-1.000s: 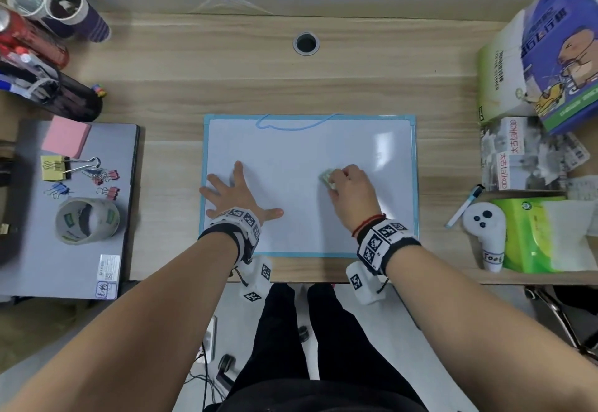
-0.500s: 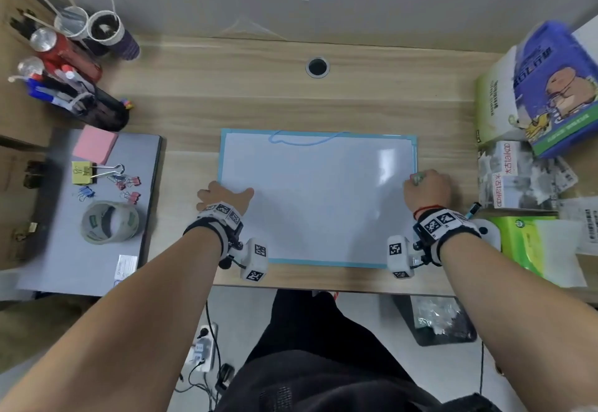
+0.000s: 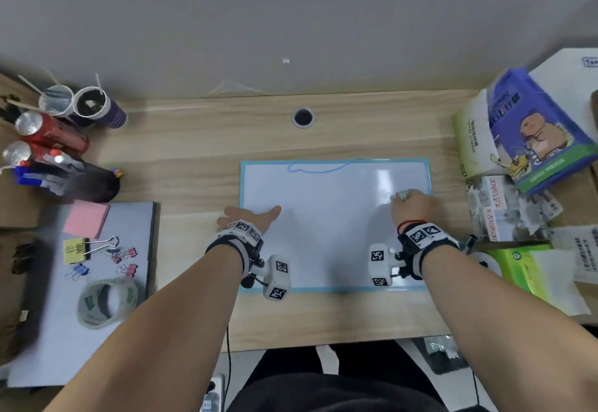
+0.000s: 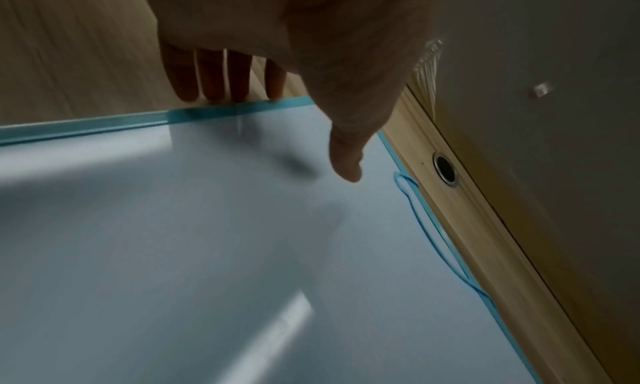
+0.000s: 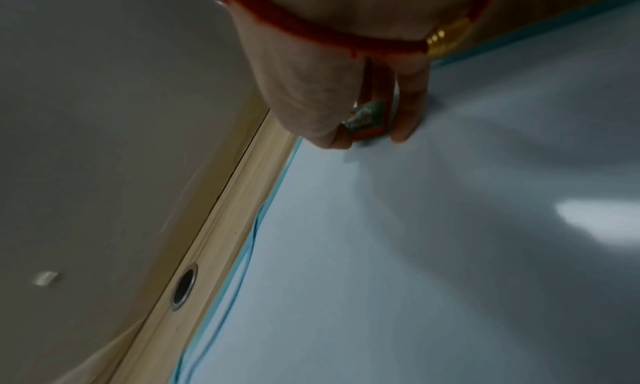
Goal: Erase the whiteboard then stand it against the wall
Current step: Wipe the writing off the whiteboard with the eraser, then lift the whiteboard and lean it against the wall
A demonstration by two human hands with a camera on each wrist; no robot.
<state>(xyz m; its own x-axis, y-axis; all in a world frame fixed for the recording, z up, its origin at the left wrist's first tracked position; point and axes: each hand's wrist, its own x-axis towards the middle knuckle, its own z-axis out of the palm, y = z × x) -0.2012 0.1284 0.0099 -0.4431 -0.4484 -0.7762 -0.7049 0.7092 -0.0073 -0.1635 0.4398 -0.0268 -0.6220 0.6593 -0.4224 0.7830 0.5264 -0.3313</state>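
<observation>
The whiteboard (image 3: pixel 335 227), white with a light blue frame, lies flat on the wooden desk (image 3: pixel 194 159). A thin blue cord (image 3: pixel 310 168) loops along its far edge. My left hand (image 3: pixel 249 217) sits at the board's left edge. Its straight fingers (image 4: pixel 215 80) point down just outside the frame, and the thumb (image 4: pixel 346 154) reaches over the white surface. My right hand (image 3: pixel 411 204) is near the board's far right corner. It pinches a small green eraser (image 5: pixel 369 121) that touches the board. The grey wall (image 3: pixel 291 23) rises behind the desk.
A cable hole (image 3: pixel 303 117) sits in the desk strip between board and wall. At the left are cups (image 3: pixel 90 105), cans (image 3: pixel 51 134), a black pen holder (image 3: pixel 94 181) and a grey pad (image 3: pixel 97 347) with a tape roll (image 3: pixel 108 301). Tissue packs (image 3: pixel 517 133) crowd the right.
My left hand slid from flat on the board to its left edge. My right hand carried the eraser from mid-board to the right side. The head view tilted up toward the wall.
</observation>
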